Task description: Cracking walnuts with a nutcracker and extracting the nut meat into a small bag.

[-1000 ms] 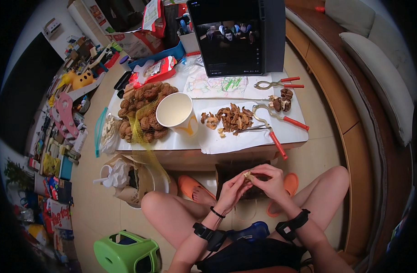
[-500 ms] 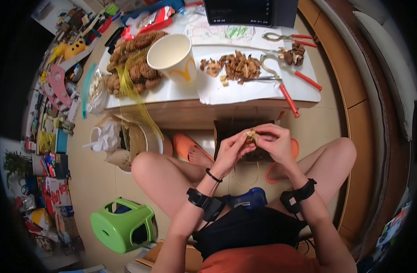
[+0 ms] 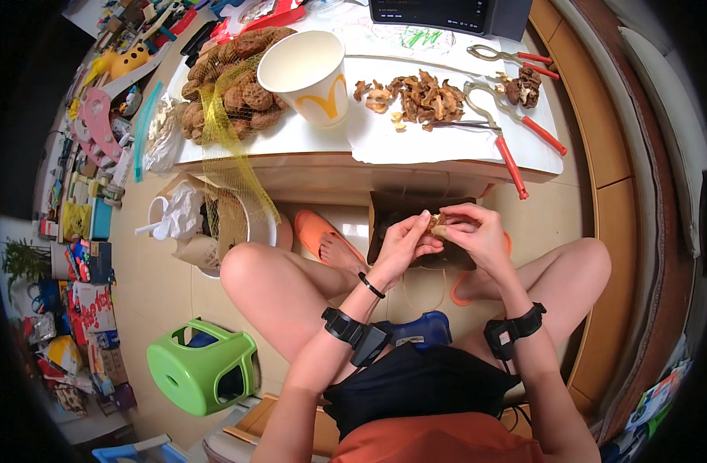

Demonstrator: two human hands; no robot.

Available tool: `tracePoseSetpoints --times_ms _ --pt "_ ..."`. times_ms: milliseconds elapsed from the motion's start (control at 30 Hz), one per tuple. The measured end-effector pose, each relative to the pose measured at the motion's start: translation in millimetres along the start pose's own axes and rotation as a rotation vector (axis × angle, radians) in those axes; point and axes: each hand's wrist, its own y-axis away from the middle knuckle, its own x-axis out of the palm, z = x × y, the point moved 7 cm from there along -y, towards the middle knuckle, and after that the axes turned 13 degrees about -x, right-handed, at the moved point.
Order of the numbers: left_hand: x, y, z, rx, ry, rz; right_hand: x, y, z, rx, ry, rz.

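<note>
Both hands meet in front of the table edge, over a dark open paper bag (image 3: 384, 220) on the floor. A small piece of walnut kernel (image 3: 437, 224), pale and brown, is pinched between them. My left hand (image 3: 403, 245) holds it by thumb and fingertips from the left. From the right, the bent fingers of my right hand (image 3: 477, 235) close on the same piece, partly covering it. Beyond them on a white sheet lies a pile of brown walnut pieces (image 3: 426, 99), with a few paler bits nearer me. Two red-handled nutcrackers (image 3: 511, 166) (image 3: 534, 65) lie at its right.
Whole walnuts (image 3: 253, 96) in a yellow net bag fill the table's left, beside a white paper cup (image 3: 303, 77). Walnut fragments (image 3: 523, 86) lie between the tools. A screen (image 3: 438, 14) stands at the back. A waste bin (image 3: 264, 231) and green stool (image 3: 203, 366) stand left.
Both hands have shifted slightly right in the picture, still pinching the kernel piece, and my right hand's fingers have moved over it. The whole table appears shifted a little as my head moved.
</note>
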Motion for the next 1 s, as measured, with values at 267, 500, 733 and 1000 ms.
tracePoseSetpoints --times_ms 267,500,733,1000 --pt "-0.8 -3.1 2.0 -0.032 -0.058 0.007 0.9 -1.5 24.0 -0.206 0.315 0.174" --pt "-0.9 -1.9 6.5 -0.137 -0.131 0.038 3.9 1.6 29.8 -0.311 0.423 0.221" --pt "1.6 -5.4 8.8 -0.144 -0.127 0.085 1.3 3.3 23.3 -0.294 0.425 0.165" --pt "2.9 2.1 7.8 -0.234 -0.16 0.113 1.1 2.1 16.7 -0.171 0.393 0.175"
